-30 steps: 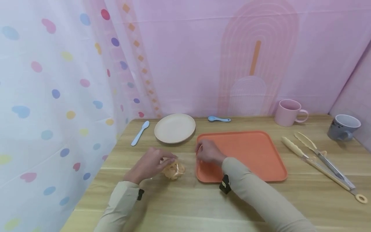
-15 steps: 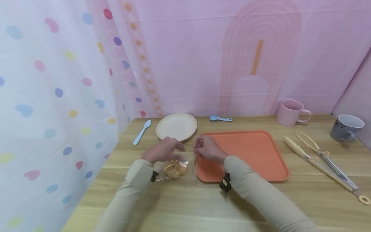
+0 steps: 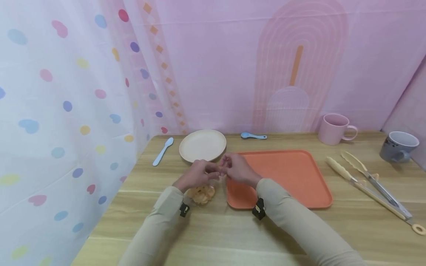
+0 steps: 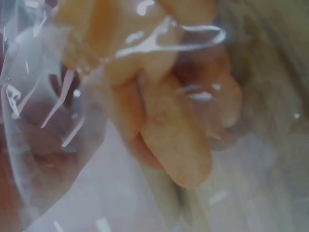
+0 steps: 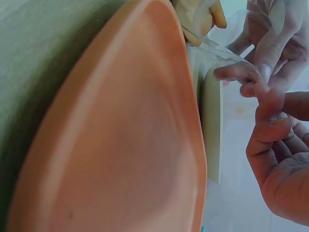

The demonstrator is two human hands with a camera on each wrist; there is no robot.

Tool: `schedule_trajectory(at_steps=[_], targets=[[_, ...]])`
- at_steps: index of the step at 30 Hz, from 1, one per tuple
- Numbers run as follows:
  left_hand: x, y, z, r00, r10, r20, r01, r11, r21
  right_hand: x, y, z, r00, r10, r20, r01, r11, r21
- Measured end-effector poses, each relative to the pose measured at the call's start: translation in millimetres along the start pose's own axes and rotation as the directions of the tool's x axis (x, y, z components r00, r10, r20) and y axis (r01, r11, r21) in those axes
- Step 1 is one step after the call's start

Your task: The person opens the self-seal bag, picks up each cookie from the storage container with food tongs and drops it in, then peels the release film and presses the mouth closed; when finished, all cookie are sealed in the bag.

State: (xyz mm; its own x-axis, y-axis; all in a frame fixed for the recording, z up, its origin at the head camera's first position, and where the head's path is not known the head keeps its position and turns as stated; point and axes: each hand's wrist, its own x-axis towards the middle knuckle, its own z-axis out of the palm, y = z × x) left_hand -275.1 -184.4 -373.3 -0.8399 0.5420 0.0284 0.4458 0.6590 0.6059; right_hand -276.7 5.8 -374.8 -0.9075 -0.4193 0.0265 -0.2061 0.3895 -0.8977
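A clear plastic bag (image 4: 53, 111) of pale orange-beige food pieces (image 3: 202, 195) lies on the table left of the orange tray (image 3: 283, 177). Seen close in the left wrist view, the pieces (image 4: 178, 140) are rounded and elongated behind shiny film. My left hand (image 3: 198, 174) pinches the gathered film at the bag's top. Thumb and forefinger of my right hand (image 3: 240, 170) pinch the same end, over the tray's left rim. In the right wrist view, the fingertips of my left hand (image 5: 282, 46) and right hand (image 5: 285, 164) meet at the stretched film.
Behind the hands is a cream plate (image 3: 203, 145), with a pale blue spoon (image 3: 163, 151) on its left and a small blue spoon (image 3: 253, 136) to its right. Tongs (image 3: 369, 188), a pink mug (image 3: 334, 129) and a grey mug (image 3: 398, 146) stand or lie at the right.
My left hand has moved right and away from the body, from beside the food pieces to the bag's top, meeting my right hand. The right hand has stayed nearly in place.
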Motion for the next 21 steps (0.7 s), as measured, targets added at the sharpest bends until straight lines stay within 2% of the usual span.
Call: schedule_trajectory(at_steps=[6, 10, 14, 21], targets=[[-2.1, -3.4, 0.3, 1.0, -0.002, -0.025, 0.0, 0.998, -0.069, -1.5, 2.4, -0.5, 0.999, -0.038, -0.017, 0.038, 0.999, 0.018], [-2.2, -5.6, -1.2, 0.999, -0.041, -0.008, 0.04, 0.989, -0.145, -4.5, 4.3, -0.4, 0.997, -0.078, -0.027, 0.078, 0.997, 0.006], [-2.3, -7.3, -4.0, 0.996, -0.092, 0.005, 0.091, 0.972, -0.218, -6.6, 3.5, 0.5, 0.992, -0.118, -0.051, 0.117, 0.993, -0.029], [-5.2, -14.7, -7.6, 0.995, -0.101, -0.01, 0.093, 0.949, -0.3, -6.6, -2.0, 3.2, 0.977, -0.175, -0.119, 0.152, 0.972, -0.181]])
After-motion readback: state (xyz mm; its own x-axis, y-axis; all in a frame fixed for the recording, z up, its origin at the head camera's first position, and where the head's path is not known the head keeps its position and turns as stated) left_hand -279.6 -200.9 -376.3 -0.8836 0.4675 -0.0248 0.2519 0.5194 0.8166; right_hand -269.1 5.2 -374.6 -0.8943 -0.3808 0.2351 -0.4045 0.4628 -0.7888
